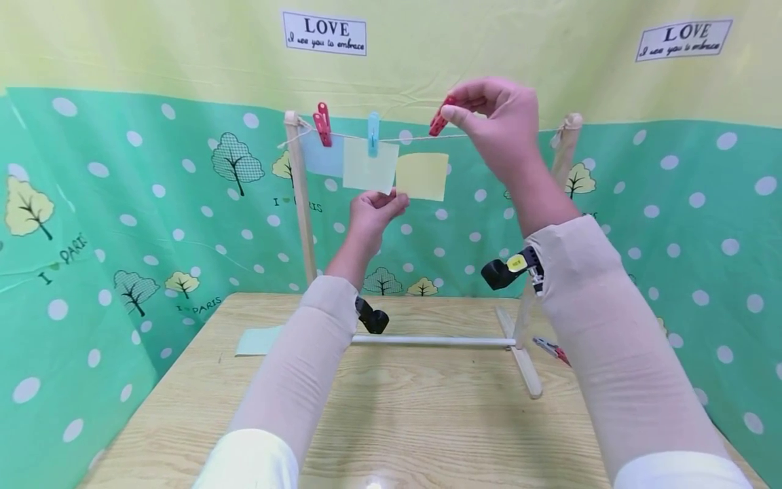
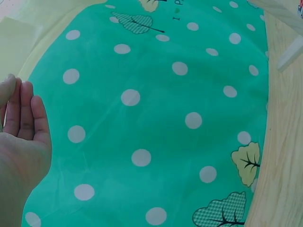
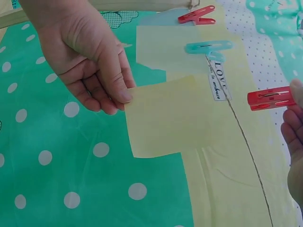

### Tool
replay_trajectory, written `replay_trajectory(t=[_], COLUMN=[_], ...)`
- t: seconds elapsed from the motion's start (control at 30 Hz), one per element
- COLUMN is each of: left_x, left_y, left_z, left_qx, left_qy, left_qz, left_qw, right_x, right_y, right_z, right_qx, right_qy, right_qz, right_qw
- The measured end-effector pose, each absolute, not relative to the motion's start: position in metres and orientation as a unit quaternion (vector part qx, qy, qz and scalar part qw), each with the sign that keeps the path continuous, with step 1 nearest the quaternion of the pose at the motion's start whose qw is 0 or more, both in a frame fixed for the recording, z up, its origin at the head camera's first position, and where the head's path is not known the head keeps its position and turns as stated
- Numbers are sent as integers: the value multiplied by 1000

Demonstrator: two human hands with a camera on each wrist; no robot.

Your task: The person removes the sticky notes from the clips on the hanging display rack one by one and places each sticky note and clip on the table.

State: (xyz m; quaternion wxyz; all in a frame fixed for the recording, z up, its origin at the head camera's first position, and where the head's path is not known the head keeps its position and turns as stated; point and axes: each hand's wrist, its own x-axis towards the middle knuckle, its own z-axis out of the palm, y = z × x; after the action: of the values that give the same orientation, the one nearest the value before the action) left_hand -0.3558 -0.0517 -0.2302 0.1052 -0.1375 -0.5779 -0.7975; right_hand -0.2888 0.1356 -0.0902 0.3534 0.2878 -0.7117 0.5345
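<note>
My left hand (image 1: 371, 221) pinches the lower left corner of a yellow paper sheet (image 1: 423, 178) between thumb and fingers. The sheet stands upright, its top edge a little below the string (image 1: 421, 138). Above it, my right hand (image 1: 506, 129) pinches a red clothespin (image 3: 270, 98) by its handle end, with the tip pointing down near the string. Just left of the yellow sheet, a pale green sheet (image 1: 368, 166) hangs from a blue clothespin (image 1: 373, 132). Farther left, a red clothespin (image 1: 321, 129) holds a light blue sheet (image 1: 322, 158) on the string.
Wooden posts (image 1: 301, 204) carry the string, and a white bar (image 1: 434, 340) joins them low down. A pale sheet (image 1: 252, 342) lies on the wooden table (image 1: 421, 421) at left. Beside the right foot lies a grey and red object (image 1: 550, 349), partly behind my sleeve.
</note>
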Motion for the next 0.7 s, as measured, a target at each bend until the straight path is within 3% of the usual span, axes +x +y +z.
replay_trajectory(t=[0.7], left_x=[-350], left_y=[-59], left_z=[-253], left_qx=[-145], left_qy=[-588], left_qz=[-790], left_qw=[95], right_x=[-275], right_y=[154], right_z=[-110], right_qx=[350], right_qy=[-646], right_qz=[596], right_qw=[324])
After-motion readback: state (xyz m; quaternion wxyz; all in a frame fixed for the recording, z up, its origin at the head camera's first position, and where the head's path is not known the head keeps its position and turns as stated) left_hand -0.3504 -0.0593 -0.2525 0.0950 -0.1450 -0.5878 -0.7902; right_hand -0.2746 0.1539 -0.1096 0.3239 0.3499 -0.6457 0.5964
